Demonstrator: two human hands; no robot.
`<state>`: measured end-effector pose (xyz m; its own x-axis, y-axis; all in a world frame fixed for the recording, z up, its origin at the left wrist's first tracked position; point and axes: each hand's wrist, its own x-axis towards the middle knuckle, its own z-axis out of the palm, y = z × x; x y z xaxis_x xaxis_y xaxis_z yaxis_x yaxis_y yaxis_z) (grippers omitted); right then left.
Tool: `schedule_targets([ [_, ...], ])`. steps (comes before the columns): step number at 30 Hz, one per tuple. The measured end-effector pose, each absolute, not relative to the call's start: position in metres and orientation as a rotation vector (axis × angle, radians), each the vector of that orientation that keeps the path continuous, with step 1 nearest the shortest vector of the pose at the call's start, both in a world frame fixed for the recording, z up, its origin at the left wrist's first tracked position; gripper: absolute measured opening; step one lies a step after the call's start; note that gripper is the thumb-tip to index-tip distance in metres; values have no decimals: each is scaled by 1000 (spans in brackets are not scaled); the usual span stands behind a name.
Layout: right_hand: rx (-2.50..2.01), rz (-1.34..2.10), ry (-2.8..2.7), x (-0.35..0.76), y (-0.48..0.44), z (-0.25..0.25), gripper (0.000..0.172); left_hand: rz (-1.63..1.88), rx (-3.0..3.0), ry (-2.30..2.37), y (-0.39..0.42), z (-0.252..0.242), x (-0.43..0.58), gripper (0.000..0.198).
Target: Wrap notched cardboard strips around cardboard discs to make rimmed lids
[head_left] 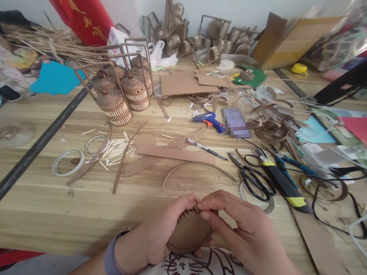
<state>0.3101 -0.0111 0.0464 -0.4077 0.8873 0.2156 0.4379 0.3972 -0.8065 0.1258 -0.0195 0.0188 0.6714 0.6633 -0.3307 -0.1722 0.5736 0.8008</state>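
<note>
Near the table's front edge I hold a round brown cardboard piece with a ridged corrugated strip along its rim. My left hand wraps around its left side, thumb along the upper rim. With thumb and forefinger my right hand pinches the rim at the upper right. Some fingers are hidden beneath the piece. Just beyond my hands a curved corrugated strip lies on the table, with flat cardboard strips behind it.
Scissors, a utility knife and pliers lie to the right. Farther back are a blue glue gun, a pen and small wooden sticks. Lidded woven baskets stand at back left; a cardboard box stands at back right.
</note>
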Motion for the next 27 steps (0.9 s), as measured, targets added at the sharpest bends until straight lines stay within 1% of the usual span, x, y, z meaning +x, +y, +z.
schedule_targets([
  [3,-1120,906,-2010,311,-11,46,17,531,844,668,-20,17,125,56],
  [10,-1050,1011,-2042,312,-7,47,18,573,754,660,-23,10,129,53],
  [16,-1129,1173,-2037,315,-6,47,17,571,716,653,-26,7,127,47],
  [18,-1148,1208,-2023,315,-5,46,16,568,703,654,-27,4,127,48],
  [21,-1138,1199,-1989,314,-4,45,15,575,576,629,-28,0,130,45],
  [24,-1140,1179,-1920,312,-4,44,14,558,408,614,-25,2,135,37],
  [27,-1169,1227,-1831,311,-6,42,13,518,286,596,-21,7,140,43],
])
